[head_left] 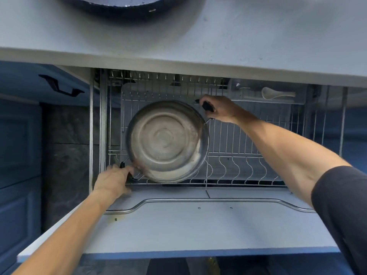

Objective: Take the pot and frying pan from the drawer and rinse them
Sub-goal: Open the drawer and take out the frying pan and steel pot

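Note:
A round steel pot (166,141) with two black side handles sits over the wire rack of the pulled-out drawer (238,139), its inside facing up at me. My left hand (113,179) grips the near-left handle. My right hand (220,110) grips the far-right handle. A dark frying pan (123,4) rests on the grey countertop (258,36) at the top edge of the view, partly cut off.
The drawer's grey front panel (198,229) with a metal rail (198,200) lies below the pot. A white spoon (278,94) lies in a tray at the drawer's back right. Blue cabinet doors with a black handle (59,86) stand on the left.

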Tool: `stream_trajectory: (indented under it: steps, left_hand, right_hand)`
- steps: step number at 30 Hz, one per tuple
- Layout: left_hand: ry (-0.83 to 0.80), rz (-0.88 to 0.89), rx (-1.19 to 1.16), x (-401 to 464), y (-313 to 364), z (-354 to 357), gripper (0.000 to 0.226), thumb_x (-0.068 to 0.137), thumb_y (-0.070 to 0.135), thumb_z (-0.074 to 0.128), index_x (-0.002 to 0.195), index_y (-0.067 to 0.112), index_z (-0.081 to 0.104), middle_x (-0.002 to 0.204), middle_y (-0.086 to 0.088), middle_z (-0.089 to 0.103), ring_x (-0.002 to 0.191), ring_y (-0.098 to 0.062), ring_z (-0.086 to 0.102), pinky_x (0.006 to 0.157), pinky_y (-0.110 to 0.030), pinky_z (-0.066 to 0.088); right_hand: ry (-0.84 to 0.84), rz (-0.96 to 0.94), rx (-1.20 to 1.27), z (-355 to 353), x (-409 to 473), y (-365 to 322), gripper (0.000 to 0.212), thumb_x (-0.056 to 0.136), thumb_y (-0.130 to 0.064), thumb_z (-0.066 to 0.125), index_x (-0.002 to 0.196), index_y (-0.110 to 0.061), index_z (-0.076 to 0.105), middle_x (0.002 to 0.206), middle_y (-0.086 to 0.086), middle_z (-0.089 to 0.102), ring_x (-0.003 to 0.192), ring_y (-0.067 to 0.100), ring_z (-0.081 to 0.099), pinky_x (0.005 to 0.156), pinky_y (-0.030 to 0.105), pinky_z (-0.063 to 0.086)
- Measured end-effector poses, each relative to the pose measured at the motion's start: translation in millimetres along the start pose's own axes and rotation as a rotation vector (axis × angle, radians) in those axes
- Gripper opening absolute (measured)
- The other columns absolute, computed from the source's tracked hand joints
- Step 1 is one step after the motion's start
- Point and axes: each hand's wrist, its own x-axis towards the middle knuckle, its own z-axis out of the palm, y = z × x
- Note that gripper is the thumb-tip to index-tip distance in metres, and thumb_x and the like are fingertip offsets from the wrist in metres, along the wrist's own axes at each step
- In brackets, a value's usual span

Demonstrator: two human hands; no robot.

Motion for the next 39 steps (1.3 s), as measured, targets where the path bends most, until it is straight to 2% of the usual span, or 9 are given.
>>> stream_trajectory:
  steps: [5, 11, 16, 20, 25, 27, 29, 33, 39]
  left_hand:
    - [0.333, 0.111, -0.023, -18.6, -9.2, -23.1, 0.029, 0.084, 0.039, 0.065, 0.107, 0.026, 0.052, 0.093, -0.004, 0.053, 0.090, -0.023, 0.052, 0.068, -0.035, 0.048]
    - [0.578, 0.342, -0.032, -77.9, -16.1, -70.8, 0.018, 0.081, 0.028, 0.070, 0.096, 0.027, 0.061, 0.078, 0.002, 0.058, 0.068, -0.019, 0.058, 0.045, -0.025, 0.042]
    - [0.609, 0.566, -0.024, -140.5, 9.7, -115.7, 0.010, 0.090, 0.037, 0.058, 0.098, 0.033, 0.059, 0.081, 0.013, 0.059, 0.069, -0.007, 0.058, 0.048, -0.017, 0.047]
    - [0.524, 0.645, -0.105, -179.9, 50.6, -159.8, 0.050, 0.082, 0.077, 0.017, 0.095, 0.041, 0.050, 0.078, 0.021, 0.059, 0.069, 0.003, 0.056, 0.058, -0.011, 0.046]
    - [0.597, 0.707, -0.421, -208.3, 124.9, -230.7, 0.032, 0.072, 0.066, 0.034, 0.087, 0.040, 0.045, 0.067, 0.011, 0.065, 0.065, -0.006, 0.062, 0.056, -0.016, 0.047]
    - [0.694, 0.757, -0.550, -217.7, 156.3, -267.3, 0.022, 0.083, 0.054, 0.051, 0.101, 0.041, 0.049, 0.067, 0.011, 0.071, 0.062, -0.013, 0.065, 0.061, -0.022, 0.052]
    - [0.740, 0.829, -0.670, -225.0, 185.4, -306.8, 0.034, 0.091, 0.035, 0.055, 0.120, 0.045, 0.040, 0.071, 0.023, 0.071, 0.065, -0.004, 0.066, 0.061, -0.011, 0.048]
    - [0.686, 0.971, -0.793, -217.7, 238.1, -380.4, 0.027, 0.097, 0.019, 0.048, 0.117, 0.038, 0.048, 0.062, 0.014, 0.067, 0.061, 0.003, 0.060, 0.066, -0.014, 0.050]
    - [0.687, 0.889, -0.670, -158.8, 284.8, -449.5, 0.020, 0.095, 0.012, 0.053, 0.108, 0.023, 0.062, 0.074, 0.006, 0.064, 0.055, 0.005, 0.054, 0.058, -0.009, 0.042]
  right_hand:
    - [0.038, 0.106, 0.137, -12.6, -53.1, 19.3, 0.028, 0.084, -0.014, 0.065, 0.110, -0.020, 0.058, 0.100, 0.007, 0.066, 0.088, 0.020, 0.064, 0.083, 0.029, 0.049]
    - [-0.006, 0.248, 0.357, -32.9, -159.0, 25.3, 0.018, 0.095, -0.024, 0.048, 0.092, -0.031, 0.065, 0.082, 0.002, 0.071, 0.072, 0.013, 0.064, 0.074, 0.029, 0.048]
    - [-0.003, 0.261, 0.487, -71.6, -268.3, 18.8, 0.031, 0.097, -0.044, 0.037, 0.092, -0.033, 0.066, 0.074, 0.004, 0.064, 0.067, 0.012, 0.057, 0.080, 0.033, 0.045]
    - [0.153, 0.246, 0.444, -116.0, -361.0, 19.7, 0.058, 0.064, -0.084, 0.050, 0.103, -0.042, 0.059, 0.094, -0.009, 0.068, 0.086, 0.008, 0.063, 0.083, 0.026, 0.047]
    - [0.450, 0.266, 0.424, -171.0, -445.6, 32.5, 0.064, 0.059, -0.085, 0.054, 0.100, -0.037, 0.062, 0.080, 0.004, 0.068, 0.073, 0.016, 0.062, 0.074, 0.023, 0.044]
    - [0.546, 0.231, 0.560, -194.1, -462.9, 29.1, 0.065, 0.055, -0.083, 0.061, 0.096, -0.033, 0.066, 0.079, 0.002, 0.070, 0.073, 0.014, 0.068, 0.074, 0.019, 0.048]
    - [0.725, 0.175, 0.708, -219.5, -467.2, 27.0, 0.055, 0.059, -0.069, 0.073, 0.099, -0.032, 0.067, 0.076, 0.000, 0.071, 0.065, 0.015, 0.065, 0.066, 0.017, 0.051]
    - [1.041, 0.127, 0.737, -272.9, -449.2, 52.7, 0.034, 0.086, -0.007, 0.061, 0.109, -0.032, 0.059, 0.067, -0.008, 0.069, 0.057, 0.004, 0.059, 0.058, 0.013, 0.049]
    - [1.022, 0.213, 0.727, -317.2, -389.8, 125.6, 0.026, 0.089, -0.002, 0.058, 0.115, -0.001, 0.061, 0.059, -0.011, 0.069, 0.053, -0.001, 0.060, 0.056, 0.010, 0.050]
